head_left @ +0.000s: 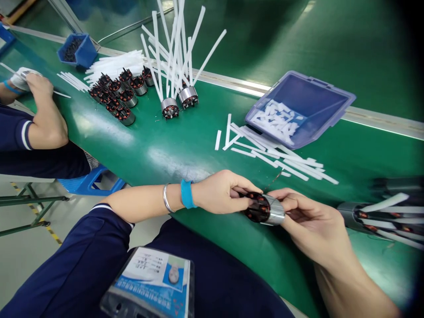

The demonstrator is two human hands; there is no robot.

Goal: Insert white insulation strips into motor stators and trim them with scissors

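Between my two hands is a motor stator (270,210), a steel ring with a dark slotted end and copper windings, held on its side above the bench edge. My left hand (221,192), with a blue band and a silver bangle at the wrist, has its fingers closed on the dark end. My right hand (314,216) grips the steel side with thumb and fingers. A thin wire rises from the stator near my right fingertips. White strips (274,152) lie on the bench just beyond. To the right, another stator (351,216) lies with white strips sticking out.
A purple bin (298,132) holds short white pieces. Two stators (170,108) with tall strips stand further back, beside a group of stators (124,115) and a white strip pile (122,64). A blue bin (84,55) stands far left, near a co-worker's arm (48,119).
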